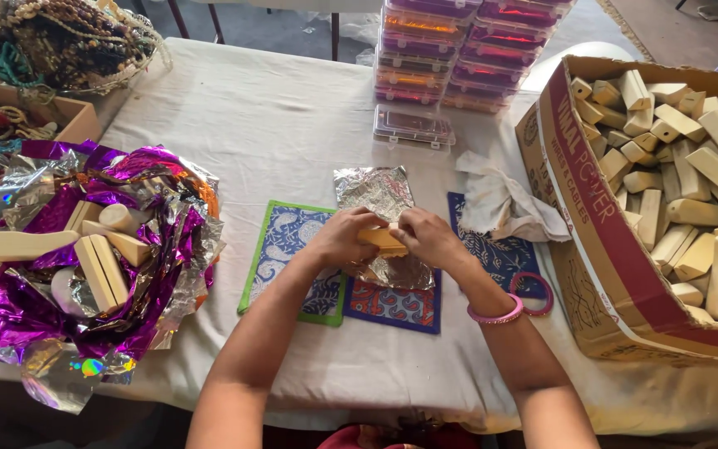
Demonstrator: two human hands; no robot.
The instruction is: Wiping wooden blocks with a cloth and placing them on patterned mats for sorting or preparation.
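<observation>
Centrally, one white-draped counter point(292, 125) carries one cardboard box point(617, 224) heaped with wooden blocks, too many to count, one pile of purple and silver wrap point(135, 274), two stacks of clear cases point(459, 50), three printed mats point(292, 241), one silver foil sheet point(380, 195) and one wooden block point(382, 239). Both forearms reach forward, wrists meeting over the foil. The left hand point(344, 237) and right hand point(427, 239) each grip one end of the block, fingers curled tight.
</observation>
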